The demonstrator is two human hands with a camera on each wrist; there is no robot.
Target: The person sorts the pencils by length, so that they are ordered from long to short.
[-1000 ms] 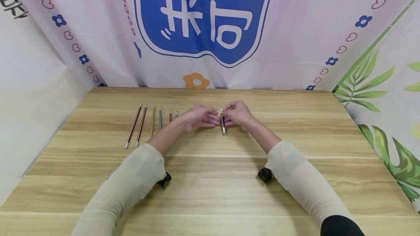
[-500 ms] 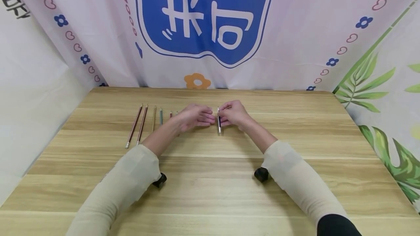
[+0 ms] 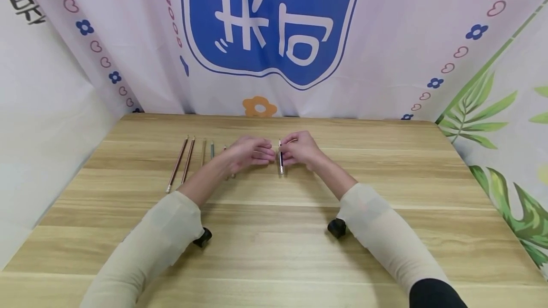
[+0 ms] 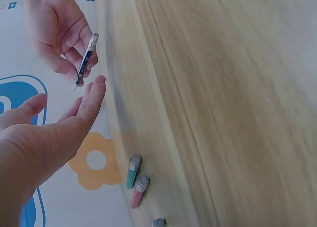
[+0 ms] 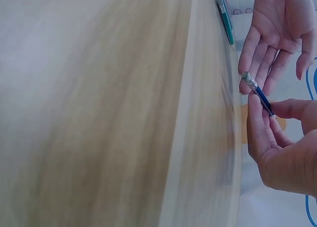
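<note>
Between thumb and fingers my right hand (image 3: pixel 301 149) pinches a short dark blue pencil (image 3: pixel 280 161), its white eraser end toward me. In the right wrist view the same pencil (image 5: pixel 261 98) slants across the fingertips. Just left of it, my left hand (image 3: pixel 251 151) holds nothing; its fingers (image 4: pixel 91 100) are extended toward the pencil in the left wrist view. Farther left lie two long dark red pencils (image 3: pixel 177 164), a yellow pencil (image 3: pixel 203 152) and a teal pencil (image 3: pixel 211 150). Shorter pink (image 4: pixel 140 192) and teal (image 4: pixel 132 172) pencils are largely covered by the left arm in the head view.
The wooden table (image 3: pixel 274 251) runs back to a printed curtain (image 3: pixel 385 51) with a blue emblem. A black wrist camera (image 3: pixel 203 237) sits below the left sleeve, and another black camera (image 3: pixel 337 228) below the right one. White cloth (image 3: pixel 51 108) borders the left side.
Both hands have shifted left together, the blue pencil moving along in the right hand. The left forearm now covers more of the row of pencils.
</note>
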